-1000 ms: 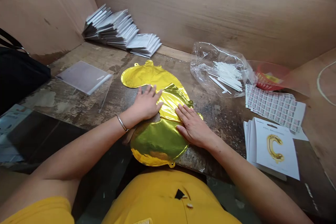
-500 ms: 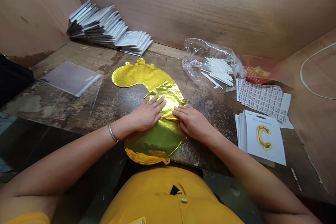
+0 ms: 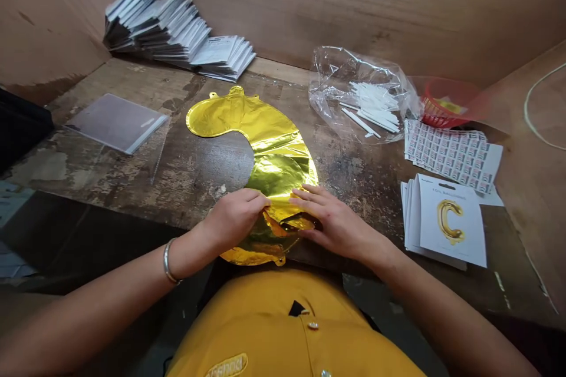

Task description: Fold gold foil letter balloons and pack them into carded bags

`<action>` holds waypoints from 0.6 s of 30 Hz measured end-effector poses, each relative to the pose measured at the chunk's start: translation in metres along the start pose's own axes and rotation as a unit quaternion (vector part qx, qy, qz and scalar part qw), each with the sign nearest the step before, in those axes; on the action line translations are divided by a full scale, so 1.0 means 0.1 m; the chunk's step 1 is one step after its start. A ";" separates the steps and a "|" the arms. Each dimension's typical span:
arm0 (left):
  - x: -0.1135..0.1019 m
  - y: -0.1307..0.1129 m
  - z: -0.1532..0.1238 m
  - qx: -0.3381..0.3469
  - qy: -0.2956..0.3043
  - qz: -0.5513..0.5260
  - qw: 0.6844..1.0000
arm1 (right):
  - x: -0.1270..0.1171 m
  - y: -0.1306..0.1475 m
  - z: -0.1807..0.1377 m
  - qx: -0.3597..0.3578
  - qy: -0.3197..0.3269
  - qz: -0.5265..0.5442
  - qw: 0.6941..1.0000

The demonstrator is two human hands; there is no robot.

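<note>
A flat gold foil balloon [image 3: 283, 135], curved like a letter C, lies on the worn wooden table with its lower end by the near edge. My left hand [image 3: 239, 217] pinches a raised fold of the foil between thumb and fingers. On the other side, my right hand [image 3: 333, 215] has its fingers over the foil and its thumb beneath, gripping the same fold. The foil is buckled between the hands, with a dark gap under it. Small tabs stick out at both balloon ends.
Stacks of white packets [image 3: 177, 29] lean at the back left, above a clear plastic sleeve [image 3: 117, 121]. White sticks [image 3: 374, 107] lie in a clear bag [image 3: 322, 85]. To the right are a red basket [image 3: 435, 113], sticker sheets [image 3: 460, 156] and foil balloon cards [image 3: 453, 221].
Both hands have gone from lying on the foil to gripping it nearer me. The folded-over upper part now lies flatter, and a fold rises between my hands. The view has shifted slightly.
</note>
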State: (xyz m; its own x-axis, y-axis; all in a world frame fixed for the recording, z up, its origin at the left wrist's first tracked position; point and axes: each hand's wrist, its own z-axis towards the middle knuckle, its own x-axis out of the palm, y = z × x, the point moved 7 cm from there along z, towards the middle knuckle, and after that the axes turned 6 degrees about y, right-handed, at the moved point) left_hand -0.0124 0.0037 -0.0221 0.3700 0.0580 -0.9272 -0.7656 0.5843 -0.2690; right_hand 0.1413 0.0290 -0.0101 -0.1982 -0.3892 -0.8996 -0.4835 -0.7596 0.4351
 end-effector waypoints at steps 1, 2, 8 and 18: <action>-0.02 0.03 -0.03 0.007 -0.007 -0.013 1.000 | 0.03 -0.08 -0.04 -0.004 -0.004 0.029 1.000; -0.03 0.05 -0.05 0.013 -0.010 -0.025 1.000 | 0.06 -0.15 -0.07 -0.002 -0.008 0.051 0.999; -0.06 0.26 -0.07 -0.021 -0.018 -0.102 0.994 | 0.09 -0.21 -0.03 0.062 -0.099 0.072 0.991; -0.09 0.45 0.03 -0.276 0.013 -0.093 0.956 | 0.02 -0.35 0.24 0.271 -0.130 -0.062 0.952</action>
State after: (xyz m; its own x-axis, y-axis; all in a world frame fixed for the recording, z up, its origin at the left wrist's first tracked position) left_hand -0.0486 0.0322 -0.0255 0.5197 -0.0302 -0.8538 -0.8514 0.0653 -0.5205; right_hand 0.1373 0.0680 -0.0279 -0.2816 -0.1184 -0.9522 -0.8720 -0.3825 0.3054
